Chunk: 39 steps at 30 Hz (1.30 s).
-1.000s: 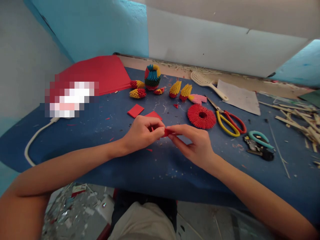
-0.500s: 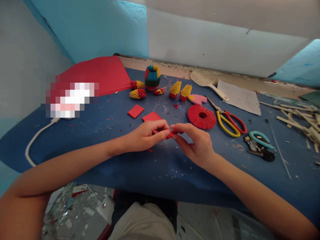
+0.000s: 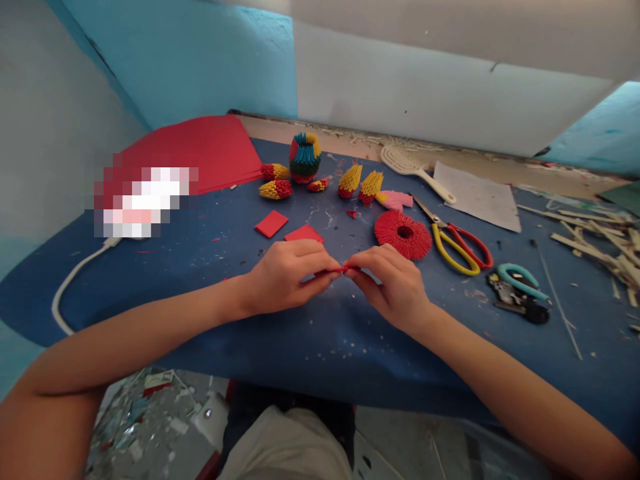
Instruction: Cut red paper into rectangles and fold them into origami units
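Between my fingertips is a small folded piece of red paper [image 3: 343,269], mostly hidden. My left hand [image 3: 295,277] pinches its left end, and my right hand [image 3: 387,283] pinches the right end. Just behind my left hand lie two red paper squares [image 3: 271,224], one partly covered by the fingers. Beyond my right hand sits a round red ring of folded paper pieces [image 3: 385,230] with a hole in its middle. Yellow-and-red folded-paper cones [image 3: 350,181] stand farther back, near a multicoloured folded-paper pot [image 3: 305,160].
Red sheets [image 3: 200,150] are stacked at the back left, by a blurred-out object with a white cable [image 3: 65,287]. To the right lie scissors [image 3: 455,247], a turquoise-handled tool [image 3: 523,283], a hairbrush [image 3: 413,167], white paper [image 3: 477,197] and thin wooden strips [image 3: 600,243].
Both hands have turned slightly, with fingers now straighter and pinched closer to the red paper, so less of it shows. My left hand has dropped a little.
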### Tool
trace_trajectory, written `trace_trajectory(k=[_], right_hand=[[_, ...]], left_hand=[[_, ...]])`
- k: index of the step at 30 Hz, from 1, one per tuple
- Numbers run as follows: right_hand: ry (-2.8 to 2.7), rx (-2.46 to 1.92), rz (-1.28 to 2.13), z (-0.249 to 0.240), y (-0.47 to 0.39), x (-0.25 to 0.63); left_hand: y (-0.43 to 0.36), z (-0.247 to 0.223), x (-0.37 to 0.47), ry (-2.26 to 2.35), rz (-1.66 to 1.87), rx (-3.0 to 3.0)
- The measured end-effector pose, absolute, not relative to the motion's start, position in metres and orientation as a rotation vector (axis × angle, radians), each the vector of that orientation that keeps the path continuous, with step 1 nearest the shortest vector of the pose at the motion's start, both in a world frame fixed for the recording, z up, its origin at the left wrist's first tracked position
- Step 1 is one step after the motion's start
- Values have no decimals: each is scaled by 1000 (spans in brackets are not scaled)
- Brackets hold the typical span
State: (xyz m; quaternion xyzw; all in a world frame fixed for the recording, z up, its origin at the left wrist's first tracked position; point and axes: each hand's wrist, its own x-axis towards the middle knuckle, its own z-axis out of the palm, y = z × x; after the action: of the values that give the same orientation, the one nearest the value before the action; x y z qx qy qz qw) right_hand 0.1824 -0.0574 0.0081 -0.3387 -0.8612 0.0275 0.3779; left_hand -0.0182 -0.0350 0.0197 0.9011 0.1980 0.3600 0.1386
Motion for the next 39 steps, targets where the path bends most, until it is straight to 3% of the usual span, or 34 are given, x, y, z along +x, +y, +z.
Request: trace_trajectory(k=[6, 13, 22, 34, 39], right_hand=[[-2330, -869, -23, 9, -57, 179], [-2445, -1155, -326, 16, -38, 188], [-2690, -1447, -543, 10, 23, 199], [-2304, -1579, -396, 40, 0, 210], [-2215, -1352, 162, 38, -24, 214]], left_hand=[[-38, 20, -16, 699, 1011, 2604], [-23, 21, -27, 1033, 493, 2886], [-8, 17, -40, 1232, 195, 2875], [-11, 21, -39, 1193, 200, 2953], [-12, 20, -38, 1219, 249, 2937]])
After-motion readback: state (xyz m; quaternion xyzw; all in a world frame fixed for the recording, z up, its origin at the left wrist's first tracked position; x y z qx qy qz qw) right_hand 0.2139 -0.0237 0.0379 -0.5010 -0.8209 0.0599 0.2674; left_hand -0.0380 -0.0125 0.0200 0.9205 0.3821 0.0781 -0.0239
